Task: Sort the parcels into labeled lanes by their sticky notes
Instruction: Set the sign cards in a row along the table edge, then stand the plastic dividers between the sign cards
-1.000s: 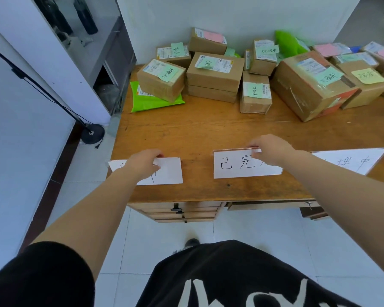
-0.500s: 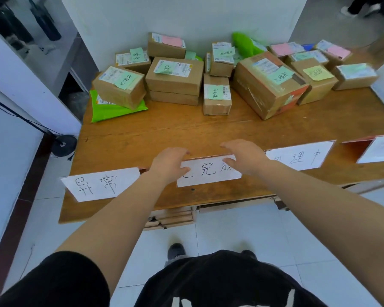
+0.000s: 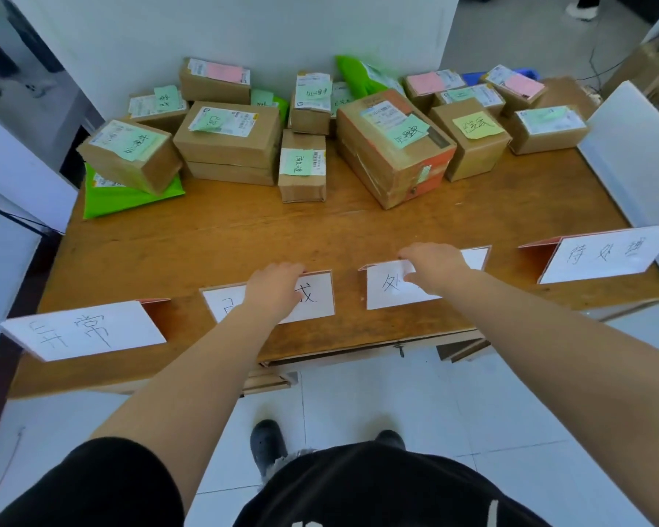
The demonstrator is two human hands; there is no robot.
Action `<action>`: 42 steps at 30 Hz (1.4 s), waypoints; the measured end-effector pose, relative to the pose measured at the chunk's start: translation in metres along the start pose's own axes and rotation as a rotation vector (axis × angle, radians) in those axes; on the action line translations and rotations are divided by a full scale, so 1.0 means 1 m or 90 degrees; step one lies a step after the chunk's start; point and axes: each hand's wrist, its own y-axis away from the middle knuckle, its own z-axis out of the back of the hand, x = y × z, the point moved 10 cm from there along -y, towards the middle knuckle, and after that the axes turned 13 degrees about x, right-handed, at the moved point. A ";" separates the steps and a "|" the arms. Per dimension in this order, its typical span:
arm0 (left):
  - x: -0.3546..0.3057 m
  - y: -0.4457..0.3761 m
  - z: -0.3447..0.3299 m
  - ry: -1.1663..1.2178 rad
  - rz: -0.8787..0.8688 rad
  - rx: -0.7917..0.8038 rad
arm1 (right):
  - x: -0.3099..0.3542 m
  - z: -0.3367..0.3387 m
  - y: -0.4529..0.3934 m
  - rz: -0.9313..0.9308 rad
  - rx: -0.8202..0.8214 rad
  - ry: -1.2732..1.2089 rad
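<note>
Brown cardboard parcels (image 3: 394, 146) crowd the far edge of the desk (image 3: 221, 241), some stacked, each with a green, pink or yellow sticky note (image 3: 477, 125) on top; two green bags (image 3: 130, 194) lie among them. Four white folded lane labels (image 3: 88, 329) stand along the near edge

The person wears a black short-sleeved top (image 3: 377, 488) with white lettering or a graphic across the front, only partly in view. Both forearms are bare from the sleeve (image 3: 92, 484) down, with no watch, ring or glove showing. Dark rounded shoes (image 3: 268, 443) are on the feet.
</note>
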 end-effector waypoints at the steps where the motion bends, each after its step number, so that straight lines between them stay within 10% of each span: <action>1: -0.002 0.000 0.000 -0.008 0.010 0.000 | -0.003 -0.001 -0.001 0.012 -0.004 -0.005; 11: -0.035 -0.008 0.004 -0.013 0.035 0.013 | -0.046 -0.006 0.009 0.072 -0.060 -0.042; 19: -0.207 -0.054 0.042 0.004 -0.165 -0.017 | -0.166 0.004 0.058 -0.031 -0.182 -0.154; 30: -0.394 -0.133 0.052 0.005 -0.331 0.031 | -0.317 -0.045 0.055 -0.118 -0.065 -0.173; 42: -0.467 -0.176 0.032 -0.047 -0.220 0.145 | -0.366 -0.050 0.037 0.018 -0.049 -0.093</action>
